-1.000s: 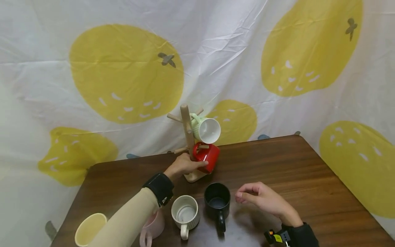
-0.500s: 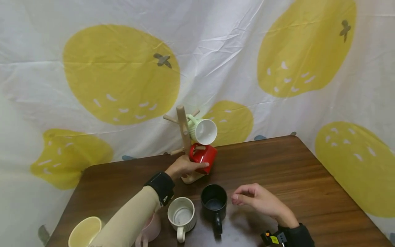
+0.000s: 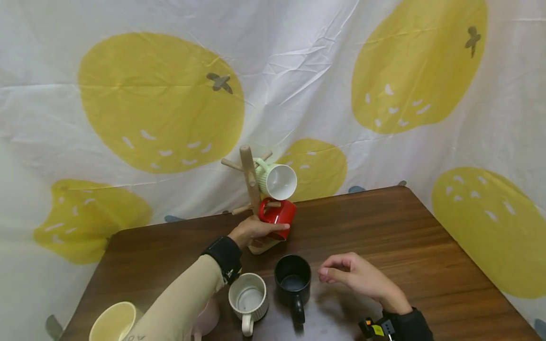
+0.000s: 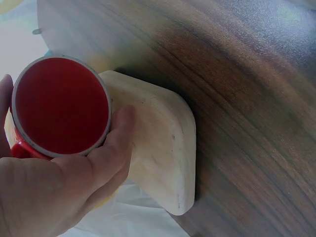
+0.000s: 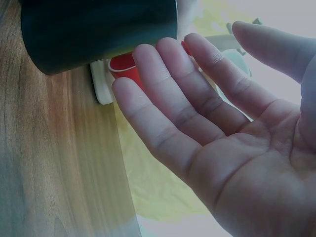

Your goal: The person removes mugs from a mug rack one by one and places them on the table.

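My left hand (image 3: 256, 228) grips a red mug (image 3: 283, 215) low on the wooden mug tree (image 3: 249, 177). The mug hangs tilted, its handle around a lower peg. In the left wrist view, thumb and fingers lie about the red mug (image 4: 61, 106), whose round end faces the camera above the pale wooden base (image 4: 163, 143). Just above it, a light green mug (image 3: 268, 182) hangs on an upper peg. My right hand (image 3: 358, 277) holds nothing; its fingers are loosely bent beside a black mug (image 3: 293, 279). In the right wrist view, the fingertips are close to the black mug (image 5: 98, 29).
A cream ribbed mug (image 3: 249, 298) stands left of the black one. Further left are a pink mug (image 3: 206, 319), partly behind my left sleeve, and a yellow mug (image 3: 113, 322). The dark wooden table (image 3: 384, 227) meets a fruit-print cloth (image 3: 298, 71) behind.
Everything in the head view has slid slightly left as the camera turned. My left hand keeps its grip on the red mug at the peg, and the right hand stays beside the black mug.
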Demonstrator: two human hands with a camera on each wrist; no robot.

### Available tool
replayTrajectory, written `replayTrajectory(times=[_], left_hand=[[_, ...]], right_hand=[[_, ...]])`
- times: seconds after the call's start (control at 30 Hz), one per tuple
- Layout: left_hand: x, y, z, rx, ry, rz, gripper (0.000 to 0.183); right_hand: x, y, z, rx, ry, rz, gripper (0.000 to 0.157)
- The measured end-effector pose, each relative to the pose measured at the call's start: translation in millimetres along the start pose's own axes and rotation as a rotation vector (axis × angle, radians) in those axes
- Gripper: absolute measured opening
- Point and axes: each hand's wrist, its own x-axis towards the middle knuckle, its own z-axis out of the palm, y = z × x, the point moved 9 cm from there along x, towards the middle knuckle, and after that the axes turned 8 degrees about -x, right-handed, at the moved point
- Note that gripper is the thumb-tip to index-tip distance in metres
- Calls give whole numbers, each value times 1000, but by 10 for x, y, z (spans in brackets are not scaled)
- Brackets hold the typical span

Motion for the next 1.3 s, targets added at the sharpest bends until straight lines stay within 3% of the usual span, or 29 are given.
replayTrajectory(times=[0.27,0.53,0.93,1.3], left_hand=[[-23,1,-17,55,19,25,69],[-61,0,9,30,-6,56,54],[-61,-29,-11,-60,-17,50,61],[-112,30,-43,-53,-22,67,63]], right_hand=[[-3,3,11,7,-2,1,24],[-16,14,35,4,0,9,24],[-5,6,55,4,-5,-3,24],[17,-41,79,16,-17,-24,23]])
